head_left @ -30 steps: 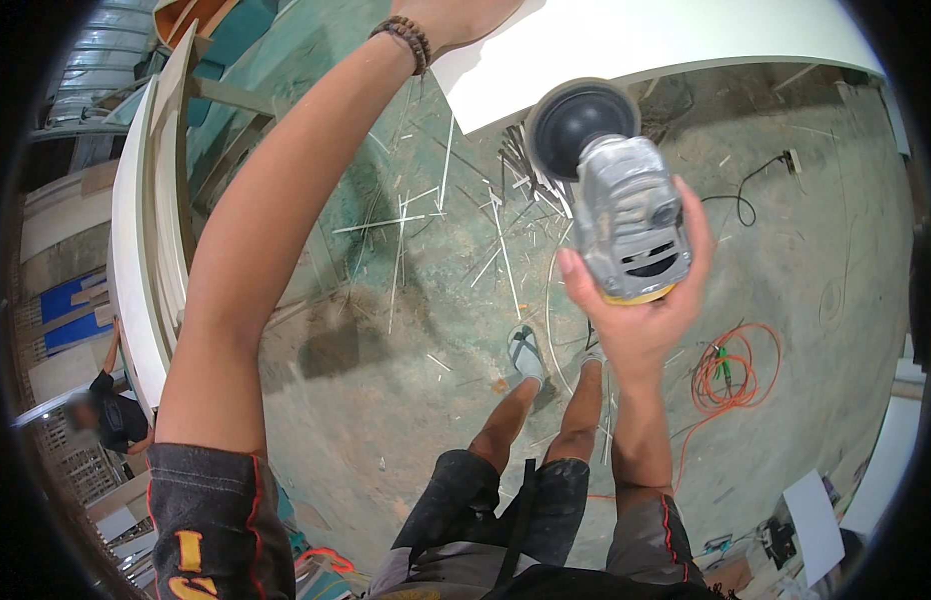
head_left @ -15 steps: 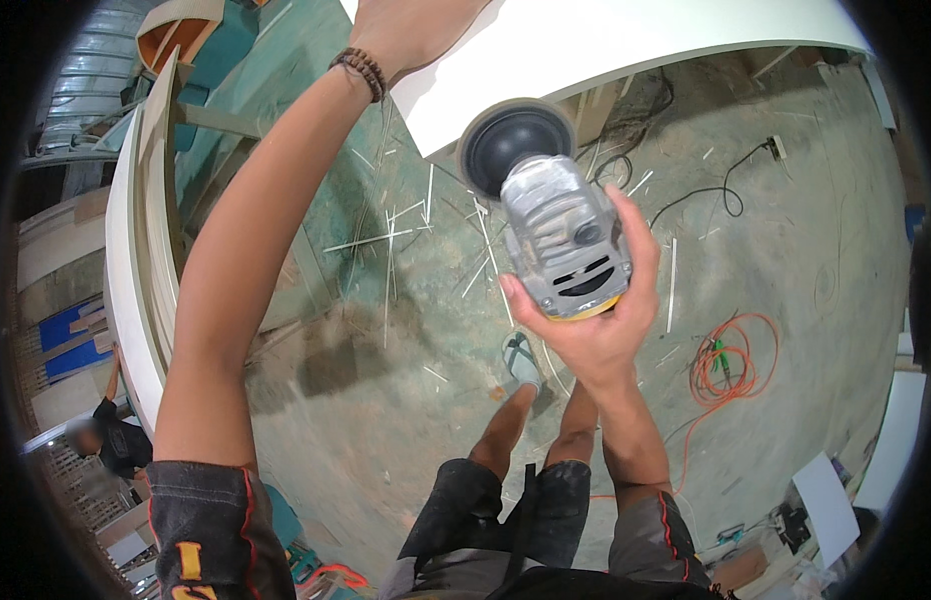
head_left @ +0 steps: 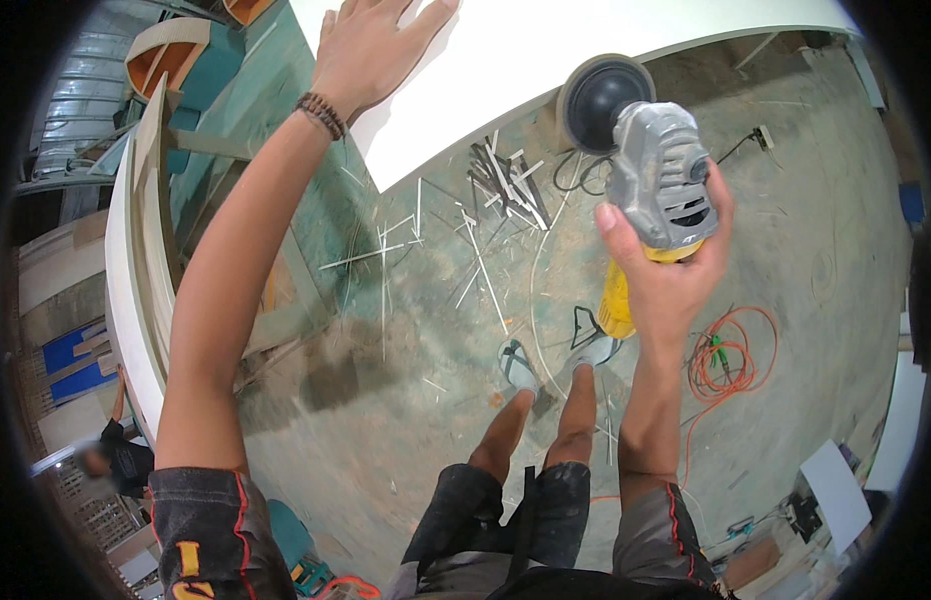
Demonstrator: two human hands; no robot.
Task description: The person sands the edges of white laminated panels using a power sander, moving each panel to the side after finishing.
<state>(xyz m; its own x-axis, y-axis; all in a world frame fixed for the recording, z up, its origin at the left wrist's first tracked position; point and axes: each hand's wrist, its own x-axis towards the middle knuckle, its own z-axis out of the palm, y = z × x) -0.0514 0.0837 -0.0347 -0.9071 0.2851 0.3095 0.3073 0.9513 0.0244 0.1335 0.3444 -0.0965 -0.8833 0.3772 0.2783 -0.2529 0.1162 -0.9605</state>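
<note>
My right hand (head_left: 678,285) grips an angle grinder (head_left: 654,180) around its body, thumb on one side and fingers on the other. The tool has a grey ribbed metal head and a yellow body. Its round black pad (head_left: 601,105) stands tilted at the curved front edge of a large white panel (head_left: 506,50). Whether the pad's rim touches that edge I cannot tell. Flat on the panel's top, near its left corner, rests my left hand (head_left: 381,55) with fingers spread. A beaded bracelet circles that wrist.
White strips and offcuts (head_left: 511,185) litter the floor below the panel. A coiled orange hose (head_left: 726,360) lies to the right, and a dark cable runs to a socket (head_left: 764,138). Curved panels (head_left: 136,250) stand at the left, with another person (head_left: 121,455) beyond them.
The grinder and my right hand have moved right and farther away along the panel's edge. My left hand appears lower and further left in view, still flat on the panel.
</note>
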